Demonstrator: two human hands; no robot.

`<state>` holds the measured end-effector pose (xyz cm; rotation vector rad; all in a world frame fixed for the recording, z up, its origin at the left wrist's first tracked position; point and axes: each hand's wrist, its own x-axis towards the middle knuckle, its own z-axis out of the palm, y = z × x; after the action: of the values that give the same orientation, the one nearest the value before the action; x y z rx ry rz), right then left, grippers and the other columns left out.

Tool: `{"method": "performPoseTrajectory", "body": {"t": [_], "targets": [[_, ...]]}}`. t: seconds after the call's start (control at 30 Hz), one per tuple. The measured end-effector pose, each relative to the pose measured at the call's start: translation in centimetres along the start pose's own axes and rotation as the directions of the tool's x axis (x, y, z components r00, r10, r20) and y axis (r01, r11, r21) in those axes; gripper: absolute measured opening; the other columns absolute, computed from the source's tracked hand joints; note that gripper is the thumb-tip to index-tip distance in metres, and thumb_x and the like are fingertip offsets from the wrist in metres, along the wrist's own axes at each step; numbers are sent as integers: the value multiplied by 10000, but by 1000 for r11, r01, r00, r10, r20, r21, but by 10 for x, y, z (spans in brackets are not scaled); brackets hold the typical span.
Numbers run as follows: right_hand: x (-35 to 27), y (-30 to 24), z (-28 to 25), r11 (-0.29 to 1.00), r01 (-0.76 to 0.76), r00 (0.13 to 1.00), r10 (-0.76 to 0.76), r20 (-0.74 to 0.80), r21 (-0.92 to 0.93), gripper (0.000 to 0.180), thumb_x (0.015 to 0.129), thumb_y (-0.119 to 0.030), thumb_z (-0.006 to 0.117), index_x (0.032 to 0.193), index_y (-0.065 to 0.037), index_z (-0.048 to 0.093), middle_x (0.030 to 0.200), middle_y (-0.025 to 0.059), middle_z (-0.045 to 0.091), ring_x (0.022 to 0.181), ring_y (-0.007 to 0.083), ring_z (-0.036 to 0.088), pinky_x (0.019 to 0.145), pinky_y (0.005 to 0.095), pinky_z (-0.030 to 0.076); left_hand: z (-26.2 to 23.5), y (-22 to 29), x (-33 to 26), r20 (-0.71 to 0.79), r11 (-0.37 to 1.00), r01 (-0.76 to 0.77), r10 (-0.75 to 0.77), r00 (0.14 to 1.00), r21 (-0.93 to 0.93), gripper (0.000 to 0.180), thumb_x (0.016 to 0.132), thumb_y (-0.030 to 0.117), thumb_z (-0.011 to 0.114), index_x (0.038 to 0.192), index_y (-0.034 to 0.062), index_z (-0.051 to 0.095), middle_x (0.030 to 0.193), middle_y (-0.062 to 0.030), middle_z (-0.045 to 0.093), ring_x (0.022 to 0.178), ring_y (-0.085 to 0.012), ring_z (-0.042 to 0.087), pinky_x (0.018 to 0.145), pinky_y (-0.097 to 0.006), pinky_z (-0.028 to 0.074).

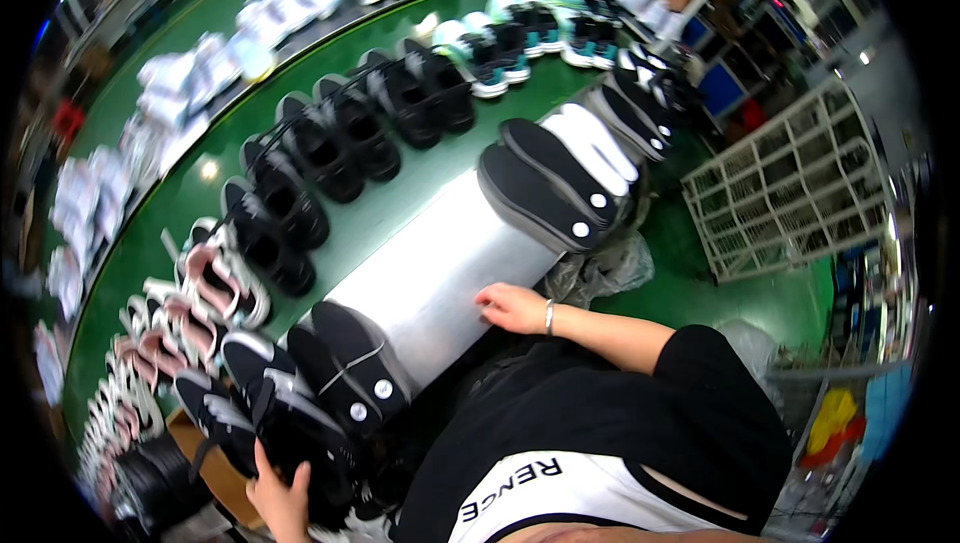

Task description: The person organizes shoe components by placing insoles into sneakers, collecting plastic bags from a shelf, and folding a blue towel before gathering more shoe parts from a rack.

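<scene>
At lower left of the frame, the left hand (pixel 278 501) grasps a black sneaker (pixel 300 421) beside the steel bench (pixel 440 263). At centre, the right hand (pixel 512 308) lies open on the bench edge, grasping nothing.

Your open lane is the bare silver panel (pixel 430 273) between two sole stacks: black soles (pixel 350 363) crowd its near end, black and white soles (pixel 560 173) its far end. Beyond it, rows of black shoes (pixel 330 153) line the green worktop (pixel 200 193); a wire rack (pixel 790 183) blocks the right.
</scene>
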<state>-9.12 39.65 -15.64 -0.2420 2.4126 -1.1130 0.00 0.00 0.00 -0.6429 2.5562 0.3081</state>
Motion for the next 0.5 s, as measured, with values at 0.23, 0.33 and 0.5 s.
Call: {"method": "performPoseTrajectory", "body": {"t": [0.23,0.33,0.5], "targets": [[-50,38,-33,999,-39,999,39,-4,-16,242,753,-178,451,941,-33,496,916,137,523,852,279,504,745,334,400,-61,71,-48,-153,991,-125,117,981,-43,556,709,247,612,1166,45,368,910,-156,557,788,-220,548,700,-296,421],[-80,66,-51,996,-88,996,88,-31,21,262,754,-206,468,959,-46,501,921,124,526,851,264,508,736,321,406,-76,129,-64,-382,948,-258,171,908,-189,455,752,136,564,1151,19,380,944,-165,539,802,-219,535,706,-309,427],[-168,136,-85,944,-254,913,306,-272,208,245,749,-211,475,924,-41,503,882,127,532,787,252,523,697,323,414,-62,218,-85,-203,799,-600,580,789,-47,460,778,116,525,1192,51,336,1020,-127,491,877,-168,472,723,-258,393]]}}
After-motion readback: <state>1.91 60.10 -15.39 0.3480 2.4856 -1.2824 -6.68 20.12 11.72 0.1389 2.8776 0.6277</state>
